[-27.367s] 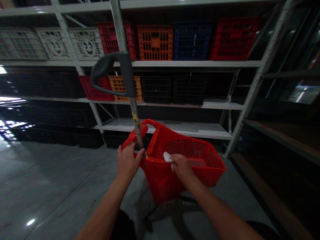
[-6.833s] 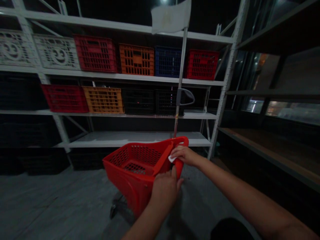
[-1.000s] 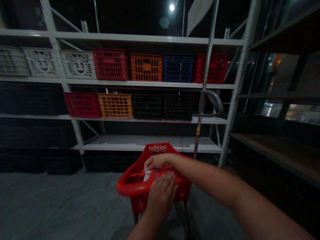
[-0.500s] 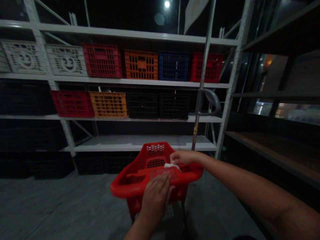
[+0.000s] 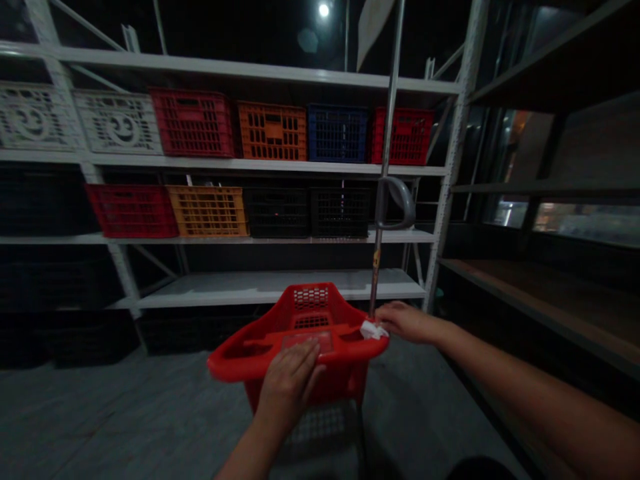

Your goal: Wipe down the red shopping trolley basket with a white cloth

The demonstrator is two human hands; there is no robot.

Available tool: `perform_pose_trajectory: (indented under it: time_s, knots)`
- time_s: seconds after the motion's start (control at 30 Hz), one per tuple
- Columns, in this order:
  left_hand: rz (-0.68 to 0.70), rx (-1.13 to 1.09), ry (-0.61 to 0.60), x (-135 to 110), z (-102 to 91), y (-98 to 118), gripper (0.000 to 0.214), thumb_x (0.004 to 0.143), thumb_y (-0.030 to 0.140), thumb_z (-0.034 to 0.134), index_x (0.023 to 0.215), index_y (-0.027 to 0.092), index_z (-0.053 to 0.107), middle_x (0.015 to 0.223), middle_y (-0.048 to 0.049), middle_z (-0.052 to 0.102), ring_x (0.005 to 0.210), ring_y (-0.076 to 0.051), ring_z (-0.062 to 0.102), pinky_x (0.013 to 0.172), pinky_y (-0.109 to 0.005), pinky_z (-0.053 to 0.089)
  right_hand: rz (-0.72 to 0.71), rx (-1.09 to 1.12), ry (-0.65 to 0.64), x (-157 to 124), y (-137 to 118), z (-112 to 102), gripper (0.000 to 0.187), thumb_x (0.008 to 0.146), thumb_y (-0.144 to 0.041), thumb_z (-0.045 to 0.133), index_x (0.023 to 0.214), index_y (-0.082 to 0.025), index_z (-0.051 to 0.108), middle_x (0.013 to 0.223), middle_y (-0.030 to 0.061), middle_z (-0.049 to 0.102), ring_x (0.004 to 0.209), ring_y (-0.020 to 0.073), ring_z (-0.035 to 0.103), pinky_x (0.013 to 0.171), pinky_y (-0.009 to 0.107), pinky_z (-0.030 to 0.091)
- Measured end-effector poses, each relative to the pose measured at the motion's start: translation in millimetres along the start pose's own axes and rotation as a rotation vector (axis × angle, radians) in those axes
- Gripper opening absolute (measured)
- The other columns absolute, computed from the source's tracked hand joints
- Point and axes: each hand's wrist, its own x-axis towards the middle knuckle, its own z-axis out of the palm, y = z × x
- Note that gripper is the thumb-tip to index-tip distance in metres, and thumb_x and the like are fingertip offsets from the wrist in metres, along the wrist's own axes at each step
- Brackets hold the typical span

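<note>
A small red plastic shopping cart point(image 5: 233, 369) stands in front of me, its basket pointing away. My left hand point(image 5: 290, 377) lies on the middle of the cart's handle, fingers stretched out over the clear panel there. At the cart's right rear corner, beside the foot of a metal pole point(image 5: 389, 120), my right hand point(image 5: 407, 322) is closed on a crumpled white cloth point(image 5: 373, 330). The cloth touches the red rim; whether it is fabric or paper I cannot tell. A grey loop handle point(image 5: 403, 203) sits partway up the pole.
Behind the cart stands a white metal rack point(image 5: 280, 288) with several plastic crates, among them a yellow crate point(image 5: 209, 211) and a blue crate point(image 5: 337, 133). Dark shelves point(image 5: 530, 300) run along the right side. Grey floor point(image 5: 150, 413) surrounds the cart.
My right hand has moved right along the handle with the white cloth, from near the middle panel to the corner by the pole. My left hand stays on the handle.
</note>
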Motion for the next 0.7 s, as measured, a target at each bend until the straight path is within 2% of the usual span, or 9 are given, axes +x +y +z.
perform_pose_trajectory:
  time_s: [0.07, 0.17, 0.27, 0.33, 0.43, 0.5, 0.6, 0.7]
  knots:
    - [-0.002, -0.010, 0.003, 1, 0.0, 1, 0.029, 0.079, 0.025, 0.052, 0.107, 0.018, 0.056, 0.102, -0.0069, 0.066, 0.093, -0.018, 0.060, 0.079, -0.033, 0.049, 0.065, 0.017, 0.086, -5, -7, 14, 0.018, 0.084, -0.017, 0.043, 0.090, -0.020, 0.059, 0.090, 0.0029, 0.064, 0.088, 0.0164, 0.056, 0.086, 0.032, 0.036]
    - [-0.007, -0.027, 0.006, 3, 1.5, 3, 0.030, 0.079, 0.025, 0.052, 0.107, 0.018, 0.056, 0.101, -0.0068, 0.066, 0.092, -0.018, 0.060, 0.078, -0.033, 0.049, 0.120, 0.048, 0.295, -5, -46, 46, 0.021, 0.087, -0.018, 0.039, 0.095, -0.018, 0.058, 0.091, 0.0051, 0.065, 0.090, 0.0169, 0.058, 0.084, 0.031, 0.042]
    - [-0.007, -0.054, -0.026, 4, 3.0, 2, 0.029, 0.079, 0.026, 0.052, 0.107, 0.017, 0.057, 0.103, -0.0080, 0.065, 0.093, -0.018, 0.060, 0.079, -0.033, 0.049, -0.029, -0.010, 0.568, 2, -86, 81, 0.025, 0.088, -0.016, 0.038, 0.105, -0.016, 0.057, 0.108, 0.0077, 0.062, 0.104, 0.0183, 0.054, 0.095, 0.035, 0.038]
    - [0.010, -0.065, -0.049, 3, 2.7, -2, 0.030, 0.079, 0.025, 0.052, 0.107, 0.017, 0.056, 0.104, -0.0085, 0.065, 0.094, -0.018, 0.060, 0.079, -0.032, 0.049, -0.160, -0.046, 0.695, 5, -95, 96, 0.025, 0.087, -0.014, 0.040, 0.106, -0.017, 0.057, 0.113, 0.0070, 0.060, 0.110, 0.0185, 0.050, 0.098, 0.039, 0.036]
    - [0.048, -0.073, -0.077, 0, 0.1, -11, 0.031, 0.079, 0.026, 0.053, 0.109, 0.017, 0.055, 0.104, -0.0079, 0.065, 0.095, -0.017, 0.060, 0.080, -0.032, 0.049, -0.318, -0.042, 0.781, -4, -78, 104, 0.022, 0.086, -0.011, 0.043, 0.098, -0.018, 0.061, 0.107, 0.0054, 0.063, 0.109, 0.0160, 0.052, 0.095, 0.037, 0.041]
    - [0.067, -0.071, -0.100, -2, -2.3, -16, 0.032, 0.079, 0.027, 0.053, 0.110, 0.018, 0.055, 0.104, -0.0074, 0.065, 0.094, -0.017, 0.060, 0.080, -0.032, 0.049, -0.345, -0.023, 0.790, -19, -55, 103, 0.022, 0.085, -0.010, 0.045, 0.096, -0.019, 0.061, 0.105, 0.0049, 0.065, 0.107, 0.0151, 0.053, 0.093, 0.036, 0.043]
    - [0.080, -0.057, -0.096, -1, -4.8, -18, 0.032, 0.079, 0.028, 0.053, 0.109, 0.018, 0.056, 0.103, -0.0071, 0.066, 0.092, -0.017, 0.061, 0.079, -0.032, 0.050, -0.253, 0.014, 0.831, -44, -23, 105, 0.024, 0.084, -0.010, 0.045, 0.098, -0.021, 0.061, 0.105, 0.0049, 0.065, 0.107, 0.0165, 0.054, 0.092, 0.038, 0.044]
    - [0.075, -0.045, -0.071, 3, -5.5, -15, 0.030, 0.079, 0.028, 0.053, 0.107, 0.018, 0.057, 0.099, -0.0062, 0.067, 0.088, -0.016, 0.062, 0.078, -0.032, 0.050, -0.088, 0.083, 0.961, -55, -11, 117, 0.023, 0.083, -0.012, 0.045, 0.095, -0.022, 0.062, 0.104, 0.0064, 0.065, 0.105, 0.0183, 0.056, 0.091, 0.039, 0.046]
